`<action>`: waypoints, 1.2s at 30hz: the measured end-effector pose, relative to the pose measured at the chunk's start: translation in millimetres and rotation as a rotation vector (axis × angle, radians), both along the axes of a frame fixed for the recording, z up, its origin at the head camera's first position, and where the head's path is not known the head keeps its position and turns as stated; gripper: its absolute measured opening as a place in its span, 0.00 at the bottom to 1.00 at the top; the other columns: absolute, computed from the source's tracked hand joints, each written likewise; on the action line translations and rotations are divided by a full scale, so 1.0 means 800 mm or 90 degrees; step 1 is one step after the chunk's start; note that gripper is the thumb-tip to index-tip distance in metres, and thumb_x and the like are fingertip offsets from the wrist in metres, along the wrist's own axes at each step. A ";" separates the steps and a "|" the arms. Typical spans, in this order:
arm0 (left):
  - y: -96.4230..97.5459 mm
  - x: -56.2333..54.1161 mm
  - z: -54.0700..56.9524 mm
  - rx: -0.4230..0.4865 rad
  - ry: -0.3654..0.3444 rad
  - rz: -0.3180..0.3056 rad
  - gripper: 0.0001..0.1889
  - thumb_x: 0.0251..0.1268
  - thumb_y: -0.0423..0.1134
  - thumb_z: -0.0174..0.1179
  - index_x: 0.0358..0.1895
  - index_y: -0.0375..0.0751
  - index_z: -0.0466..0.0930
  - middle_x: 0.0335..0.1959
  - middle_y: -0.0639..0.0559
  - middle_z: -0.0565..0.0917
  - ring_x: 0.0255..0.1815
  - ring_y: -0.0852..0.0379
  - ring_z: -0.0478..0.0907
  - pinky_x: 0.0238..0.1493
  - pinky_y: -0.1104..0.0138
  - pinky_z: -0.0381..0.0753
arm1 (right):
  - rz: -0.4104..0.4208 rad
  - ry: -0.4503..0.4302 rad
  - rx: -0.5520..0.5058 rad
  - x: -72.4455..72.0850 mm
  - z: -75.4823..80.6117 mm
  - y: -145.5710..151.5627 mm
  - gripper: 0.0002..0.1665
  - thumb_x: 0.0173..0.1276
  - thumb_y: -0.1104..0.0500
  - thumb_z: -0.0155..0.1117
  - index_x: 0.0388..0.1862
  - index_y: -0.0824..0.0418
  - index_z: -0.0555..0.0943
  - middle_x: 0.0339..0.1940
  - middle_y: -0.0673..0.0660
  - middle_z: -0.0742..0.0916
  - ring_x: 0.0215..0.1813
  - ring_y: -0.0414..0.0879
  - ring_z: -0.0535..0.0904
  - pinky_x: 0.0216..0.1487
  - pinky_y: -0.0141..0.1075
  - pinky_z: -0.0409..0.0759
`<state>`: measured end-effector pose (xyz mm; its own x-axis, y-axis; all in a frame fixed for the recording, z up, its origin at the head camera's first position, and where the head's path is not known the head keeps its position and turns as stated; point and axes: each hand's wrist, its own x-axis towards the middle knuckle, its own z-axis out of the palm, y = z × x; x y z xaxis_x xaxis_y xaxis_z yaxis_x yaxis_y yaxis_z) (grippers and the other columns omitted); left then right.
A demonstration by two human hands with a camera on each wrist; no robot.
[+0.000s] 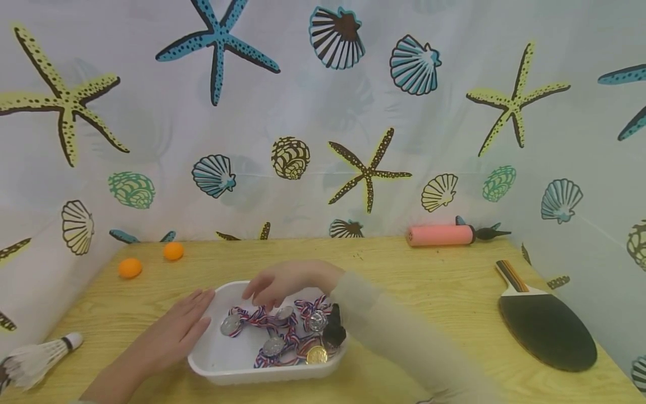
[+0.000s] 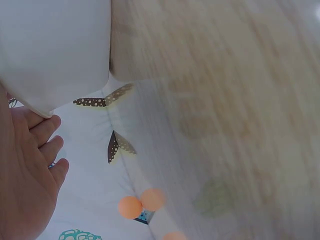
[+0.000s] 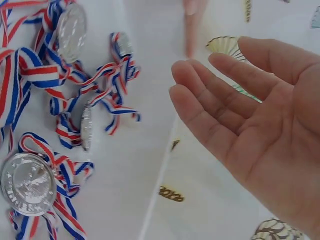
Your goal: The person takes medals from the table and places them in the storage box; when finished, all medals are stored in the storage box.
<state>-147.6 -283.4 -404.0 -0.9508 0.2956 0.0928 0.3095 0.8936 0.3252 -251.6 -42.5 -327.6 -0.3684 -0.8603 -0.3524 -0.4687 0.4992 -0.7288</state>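
Observation:
A white plastic tub [image 1: 217, 359] holds several medals on red, white and blue ribbons. Most are silver, like the medal [image 3: 29, 184] low in the right wrist view; a gold medal [image 1: 317, 354] lies near the tub's front right. My left hand [image 1: 174, 328] is at the tub's left rim, its fingers extended and seeming to touch the edge. Over the far side of the tub hovers my right hand [image 1: 282, 283], fingers loosely bent with nothing in them, as the palm [image 3: 260, 120] also shows. A black object [image 1: 333, 328] of unclear kind sits at the tub's right end.
Two orange balls [image 1: 130, 268] lie at the table's back left, a shuttlecock [image 1: 42, 359] at front left. On the right is a black table tennis paddle [image 1: 547, 331]; a pink hand pump [image 1: 440, 235] lies along the back. A patterned curtain surrounds the wooden table [image 1: 429, 297].

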 end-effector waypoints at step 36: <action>0.001 -0.001 0.001 0.003 -0.015 0.008 0.30 0.73 0.51 0.40 0.70 0.35 0.54 0.69 0.37 0.58 0.68 0.36 0.50 0.62 0.42 0.53 | -0.029 -0.014 -0.266 0.090 -0.055 0.344 0.14 0.63 0.67 0.60 0.48 0.64 0.76 0.38 0.62 0.81 0.36 0.39 0.78 0.35 0.36 0.80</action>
